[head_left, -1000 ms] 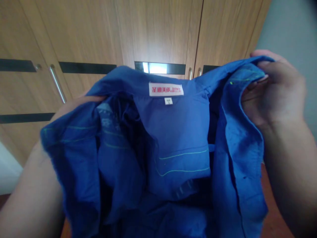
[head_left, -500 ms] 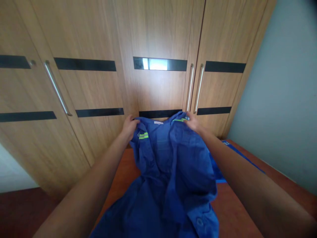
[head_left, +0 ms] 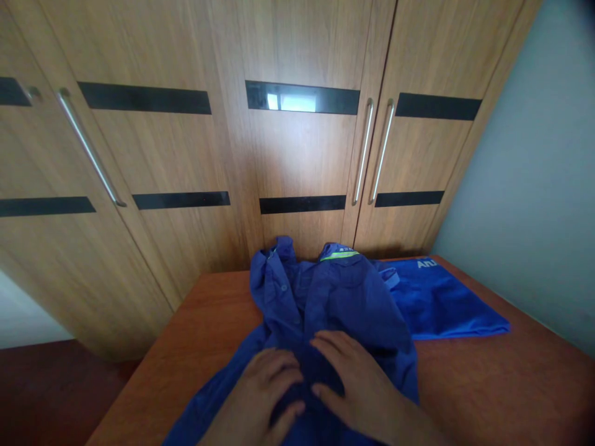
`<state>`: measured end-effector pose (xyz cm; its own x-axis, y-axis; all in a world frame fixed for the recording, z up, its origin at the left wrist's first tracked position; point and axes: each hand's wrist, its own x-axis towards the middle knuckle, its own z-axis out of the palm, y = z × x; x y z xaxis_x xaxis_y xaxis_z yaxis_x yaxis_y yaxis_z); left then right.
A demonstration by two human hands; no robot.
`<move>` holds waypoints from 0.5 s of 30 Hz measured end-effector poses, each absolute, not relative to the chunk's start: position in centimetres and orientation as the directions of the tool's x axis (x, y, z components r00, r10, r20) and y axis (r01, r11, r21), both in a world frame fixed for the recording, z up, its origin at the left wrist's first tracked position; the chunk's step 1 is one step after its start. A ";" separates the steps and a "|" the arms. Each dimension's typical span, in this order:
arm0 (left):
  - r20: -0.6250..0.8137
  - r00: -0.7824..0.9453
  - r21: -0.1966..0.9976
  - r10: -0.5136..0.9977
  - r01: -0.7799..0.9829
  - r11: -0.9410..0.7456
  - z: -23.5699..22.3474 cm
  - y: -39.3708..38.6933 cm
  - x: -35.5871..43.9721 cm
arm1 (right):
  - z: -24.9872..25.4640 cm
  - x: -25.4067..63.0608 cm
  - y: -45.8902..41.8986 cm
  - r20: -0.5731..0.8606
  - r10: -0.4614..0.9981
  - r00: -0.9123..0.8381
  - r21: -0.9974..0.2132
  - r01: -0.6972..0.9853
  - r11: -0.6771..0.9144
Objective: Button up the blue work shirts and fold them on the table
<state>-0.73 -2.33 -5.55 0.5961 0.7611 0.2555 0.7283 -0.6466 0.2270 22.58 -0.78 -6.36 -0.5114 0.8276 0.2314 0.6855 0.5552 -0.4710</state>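
Note:
A blue work shirt (head_left: 325,297) with a yellow-green stripe near the collar lies rumpled on the brown wooden table (head_left: 488,378). My left hand (head_left: 264,390) rests flat on its lower middle, fingers stretched out. Just to its right, my right hand (head_left: 353,378) also lies flat on the cloth, fingers spread. Neither hand holds anything.
A folded blue garment (head_left: 446,303) with white lettering lies on the table to the right of the shirt. Wooden wardrobe doors (head_left: 297,155) with metal bar handles stand right behind the table. A grey wall (head_left: 534,186) is on the right.
The shirt, held up by its collar close to the camera, has been lowered onto the table. Both hands let go of the collar and came down flat on its middle.

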 end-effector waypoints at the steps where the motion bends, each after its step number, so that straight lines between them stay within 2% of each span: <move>1: 0.226 0.690 0.165 0.688 0.669 -0.725 -6.7 -3.2 -1.0 | -7.1 22.5 -1.9 0.198 0.815 -0.545 -0.459 0.683 0.568; 3: 0.202 0.764 0.048 0.613 0.617 -0.785 -8.8 -4.2 -1.9 | -8.6 23.0 -3.1 0.164 0.800 -0.576 -0.424 0.692 0.585; 5: 0.203 0.758 -0.014 0.620 0.636 -0.772 -10.4 -4.5 -2.9 | -10.0 24.1 -3.1 0.171 0.795 -0.582 -0.386 0.702 0.598; 10: 0.206 0.642 0.048 0.739 0.747 -0.663 -11.2 -5.2 -4.4 | -11.2 27.1 -1.9 0.191 0.794 -0.577 -0.349 0.716 0.604; 15: 0.191 0.552 0.065 0.812 0.818 -0.571 -10.8 -5.1 -5.2 | -11.1 29.1 -0.8 0.232 0.794 -0.562 -0.385 0.696 0.606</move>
<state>-5.19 -5.08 -10.77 0.5516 0.8120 0.1909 0.8183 -0.5711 0.0648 29.12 -0.80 -11.11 -0.5623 0.7936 0.2322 0.6960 0.6059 -0.3854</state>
